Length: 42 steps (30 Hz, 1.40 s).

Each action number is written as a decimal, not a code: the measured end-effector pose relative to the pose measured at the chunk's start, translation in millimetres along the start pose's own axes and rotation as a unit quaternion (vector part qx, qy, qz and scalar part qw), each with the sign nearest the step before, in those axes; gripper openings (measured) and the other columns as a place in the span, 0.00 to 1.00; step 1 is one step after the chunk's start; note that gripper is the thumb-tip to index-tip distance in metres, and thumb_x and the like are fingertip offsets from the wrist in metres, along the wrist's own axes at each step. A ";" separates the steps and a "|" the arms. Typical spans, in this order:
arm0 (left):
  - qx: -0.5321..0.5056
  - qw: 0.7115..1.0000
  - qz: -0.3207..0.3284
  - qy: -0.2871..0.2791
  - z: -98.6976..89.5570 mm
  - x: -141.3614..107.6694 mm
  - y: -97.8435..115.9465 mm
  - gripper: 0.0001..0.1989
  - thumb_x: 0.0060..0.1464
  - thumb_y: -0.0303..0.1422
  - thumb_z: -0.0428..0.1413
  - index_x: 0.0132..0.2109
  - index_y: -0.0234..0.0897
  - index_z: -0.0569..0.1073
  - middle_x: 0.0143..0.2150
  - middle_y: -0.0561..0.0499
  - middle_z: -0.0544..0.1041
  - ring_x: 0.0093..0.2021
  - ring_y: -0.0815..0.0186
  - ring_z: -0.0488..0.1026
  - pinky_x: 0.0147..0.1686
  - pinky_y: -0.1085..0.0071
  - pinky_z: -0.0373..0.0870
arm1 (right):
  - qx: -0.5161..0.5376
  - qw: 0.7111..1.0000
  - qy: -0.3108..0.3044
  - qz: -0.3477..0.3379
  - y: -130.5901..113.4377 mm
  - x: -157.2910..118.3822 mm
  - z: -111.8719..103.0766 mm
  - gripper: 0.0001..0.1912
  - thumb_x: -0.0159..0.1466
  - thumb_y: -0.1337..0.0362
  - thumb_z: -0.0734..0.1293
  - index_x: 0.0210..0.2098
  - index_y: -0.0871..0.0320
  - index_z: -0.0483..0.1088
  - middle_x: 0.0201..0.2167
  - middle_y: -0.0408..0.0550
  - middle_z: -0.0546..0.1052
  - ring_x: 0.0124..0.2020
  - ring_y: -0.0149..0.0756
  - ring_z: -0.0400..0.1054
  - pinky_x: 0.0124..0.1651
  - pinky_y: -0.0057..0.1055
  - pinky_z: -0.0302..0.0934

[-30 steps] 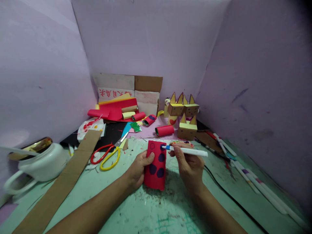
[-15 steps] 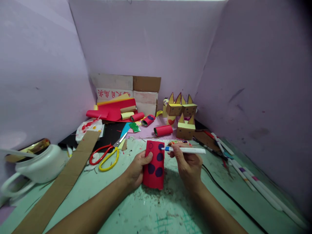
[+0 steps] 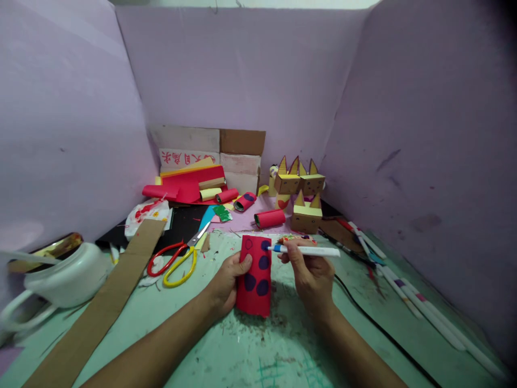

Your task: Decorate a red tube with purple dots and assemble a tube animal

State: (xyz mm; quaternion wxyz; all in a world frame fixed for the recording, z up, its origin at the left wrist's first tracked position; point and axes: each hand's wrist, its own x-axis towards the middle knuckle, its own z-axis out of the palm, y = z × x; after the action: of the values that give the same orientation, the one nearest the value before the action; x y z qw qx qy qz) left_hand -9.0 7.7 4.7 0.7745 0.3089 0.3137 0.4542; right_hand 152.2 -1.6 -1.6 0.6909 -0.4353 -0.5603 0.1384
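My left hand (image 3: 226,280) grips the left edge of a red paper piece (image 3: 254,304), its thumb pressed on the front. Several dark blue spots fill the paper, and one circle at its upper left is only an outline. Between the fingers of my right hand (image 3: 313,275) lies a white marker (image 3: 319,251) with a blue collar. Its tip points left and meets, or nearly meets, the spot at the paper's upper right. Red-and-yellow-handled scissors (image 3: 180,269) rest on the table to the left of my left hand.
A cardboard strip (image 3: 100,291) and a white teapot-like vessel (image 3: 67,275) are at left. Behind my hands lie a red paper roll (image 3: 270,218) and small eared cardboard boxes (image 3: 306,220). Several white markers (image 3: 428,307) and a black cable (image 3: 375,323) lie to the right.
The whole view has shifted very slightly. Both hands keep their hold, and the marker tip stays at the upper right spot of the red paper.
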 end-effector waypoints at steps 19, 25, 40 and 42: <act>-0.012 1.000 -0.006 -0.003 0.7 -1.1 0.9 0.21 0.35 0.38 0.73 0.35 0.30 0.77 0.27 0.47 0.81 0.25 0.64 0.76 0.28 0.70 0.74 | -0.010 1.000 0.026 0.007 2.3 0.1 -2.6 0.12 0.67 0.57 0.66 0.32 0.58 0.75 0.23 0.44 0.76 0.26 0.36 0.72 0.32 0.34 0.66; -0.017 1.000 -0.007 -0.007 0.0 -1.4 1.8 0.20 0.36 0.38 0.72 0.34 0.30 0.77 0.27 0.47 0.81 0.26 0.64 0.76 0.28 0.70 0.74 | -0.009 1.000 0.025 -0.003 -2.9 0.2 -1.9 0.12 0.67 0.59 0.66 0.32 0.57 0.75 0.23 0.43 0.75 0.25 0.35 0.71 0.33 0.33 0.65; 0.001 1.000 0.005 -0.002 -2.9 0.9 -0.7 0.22 0.36 0.41 0.72 0.34 0.30 0.76 0.27 0.46 0.80 0.25 0.63 0.75 0.29 0.67 0.75 | 0.009 0.998 0.054 0.021 -2.5 0.5 -1.6 0.14 0.67 0.56 0.65 0.32 0.58 0.75 0.22 0.44 0.75 0.27 0.37 0.71 0.34 0.35 0.66; 0.007 1.000 0.010 -0.007 -3.1 0.9 -1.3 0.22 0.36 0.41 0.72 0.35 0.30 0.76 0.27 0.46 0.80 0.25 0.64 0.75 0.29 0.67 0.75 | 0.010 0.998 0.054 0.021 -2.0 0.3 -1.7 0.14 0.67 0.55 0.65 0.32 0.58 0.75 0.22 0.43 0.75 0.27 0.36 0.71 0.34 0.35 0.66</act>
State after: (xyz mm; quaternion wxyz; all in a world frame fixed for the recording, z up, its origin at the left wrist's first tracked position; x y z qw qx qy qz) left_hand -10.3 8.6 1.6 0.7698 0.3208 0.3082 0.4578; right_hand 153.2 -3.3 0.1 0.7215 -0.4472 -0.5111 0.1348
